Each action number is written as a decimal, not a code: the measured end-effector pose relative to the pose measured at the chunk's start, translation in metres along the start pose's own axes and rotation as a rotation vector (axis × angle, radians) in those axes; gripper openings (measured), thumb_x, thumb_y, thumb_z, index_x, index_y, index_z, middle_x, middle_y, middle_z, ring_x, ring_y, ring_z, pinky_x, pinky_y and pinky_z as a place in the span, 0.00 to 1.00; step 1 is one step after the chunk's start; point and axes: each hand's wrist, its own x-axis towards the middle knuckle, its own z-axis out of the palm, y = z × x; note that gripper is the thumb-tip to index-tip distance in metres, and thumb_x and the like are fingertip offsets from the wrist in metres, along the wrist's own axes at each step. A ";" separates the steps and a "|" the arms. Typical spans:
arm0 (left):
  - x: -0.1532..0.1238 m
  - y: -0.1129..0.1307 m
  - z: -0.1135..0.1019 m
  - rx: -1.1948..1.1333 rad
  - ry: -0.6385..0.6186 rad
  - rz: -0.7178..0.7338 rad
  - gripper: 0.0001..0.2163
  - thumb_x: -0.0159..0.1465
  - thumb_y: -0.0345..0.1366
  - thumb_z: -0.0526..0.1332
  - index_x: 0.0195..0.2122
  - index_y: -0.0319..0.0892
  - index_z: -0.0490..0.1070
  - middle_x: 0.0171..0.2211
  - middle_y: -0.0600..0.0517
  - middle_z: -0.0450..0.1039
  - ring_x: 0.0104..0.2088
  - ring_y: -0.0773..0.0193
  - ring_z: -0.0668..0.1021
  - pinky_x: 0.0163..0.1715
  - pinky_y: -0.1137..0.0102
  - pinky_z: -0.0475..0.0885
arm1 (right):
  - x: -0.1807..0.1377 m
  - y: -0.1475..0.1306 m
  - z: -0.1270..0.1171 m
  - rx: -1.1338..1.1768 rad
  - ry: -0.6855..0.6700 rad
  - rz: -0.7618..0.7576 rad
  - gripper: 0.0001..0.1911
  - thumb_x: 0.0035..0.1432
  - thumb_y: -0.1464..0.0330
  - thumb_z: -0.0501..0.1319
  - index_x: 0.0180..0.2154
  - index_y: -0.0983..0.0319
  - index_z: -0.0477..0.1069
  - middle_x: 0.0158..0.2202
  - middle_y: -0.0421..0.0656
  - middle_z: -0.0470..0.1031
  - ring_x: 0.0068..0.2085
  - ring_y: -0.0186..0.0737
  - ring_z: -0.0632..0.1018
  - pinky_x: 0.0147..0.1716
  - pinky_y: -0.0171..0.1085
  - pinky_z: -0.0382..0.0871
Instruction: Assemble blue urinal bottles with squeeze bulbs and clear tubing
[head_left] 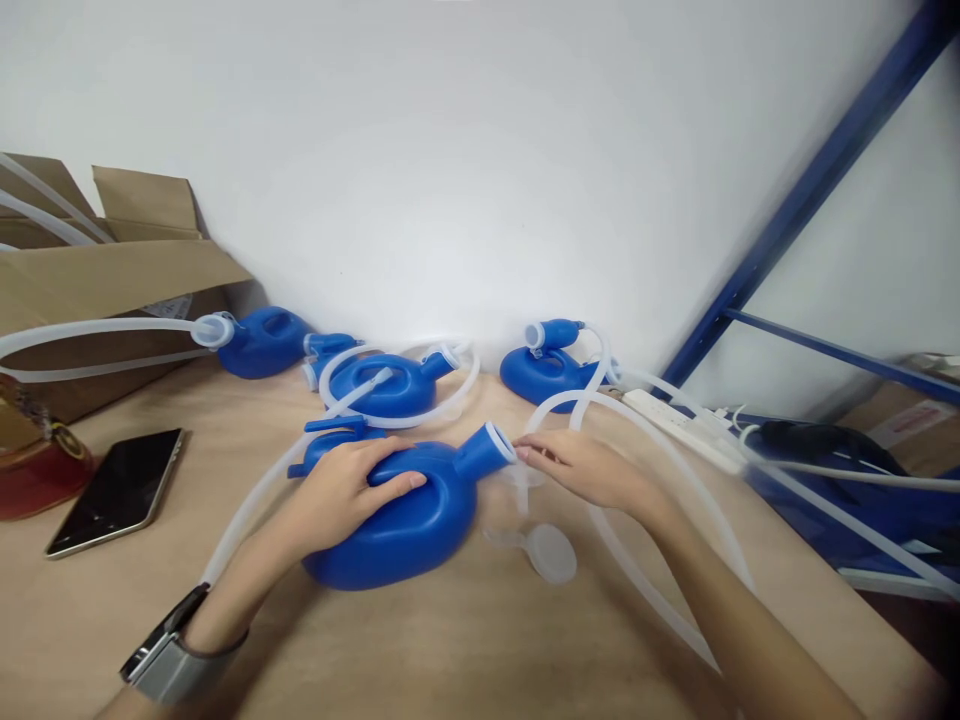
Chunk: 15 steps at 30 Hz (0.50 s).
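Observation:
A blue plastic urinal bottle (431,520) lies on the table in front of me, its open neck angled up to the right. My left hand (352,490) grips it from above at the handle, thumb over the handle hollow. At the rim of the neck, the fingertips of my right hand (574,465) are pinched close together; what is between them, if anything, I cannot make out. Below that hand lies a translucent round cap (553,553) with a strap. A blue adapter piece (330,445) sits behind my left hand. A clear tube (645,575) curves under my right forearm.
More blue bottles stand along the wall: one at left (262,345), one in the middle (394,390) ringed by tubing, one at right (536,372). At left are a cardboard box (112,285) and a phone (118,490). A power strip (682,430) lies near the blue metal frame (810,200).

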 end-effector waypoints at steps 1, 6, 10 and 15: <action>0.000 -0.002 -0.002 -0.006 0.003 0.002 0.24 0.70 0.60 0.57 0.54 0.50 0.78 0.53 0.51 0.82 0.52 0.48 0.82 0.53 0.56 0.75 | -0.002 0.002 -0.001 -0.039 -0.053 0.020 0.26 0.73 0.51 0.50 0.57 0.58 0.76 0.47 0.48 0.83 0.46 0.51 0.81 0.44 0.43 0.70; -0.004 -0.002 -0.002 -0.059 0.037 0.039 0.22 0.70 0.57 0.59 0.56 0.51 0.79 0.53 0.52 0.82 0.52 0.52 0.82 0.54 0.60 0.76 | -0.004 0.015 0.009 -0.276 -0.113 0.095 0.31 0.73 0.50 0.52 0.66 0.60 0.67 0.46 0.51 0.83 0.44 0.53 0.83 0.41 0.44 0.74; 0.005 0.004 0.001 -0.201 0.136 0.051 0.22 0.75 0.51 0.50 0.49 0.46 0.80 0.49 0.50 0.83 0.49 0.56 0.83 0.51 0.64 0.77 | 0.000 0.025 0.023 -0.589 0.137 0.139 0.27 0.73 0.58 0.54 0.65 0.68 0.66 0.53 0.59 0.79 0.52 0.60 0.80 0.45 0.48 0.76; 0.025 -0.019 -0.019 0.250 0.209 0.007 0.19 0.72 0.44 0.50 0.45 0.41 0.79 0.45 0.43 0.80 0.44 0.48 0.82 0.44 0.57 0.76 | 0.012 0.031 0.039 -0.729 0.327 0.126 0.15 0.69 0.71 0.56 0.46 0.71 0.80 0.49 0.65 0.77 0.52 0.65 0.77 0.47 0.55 0.75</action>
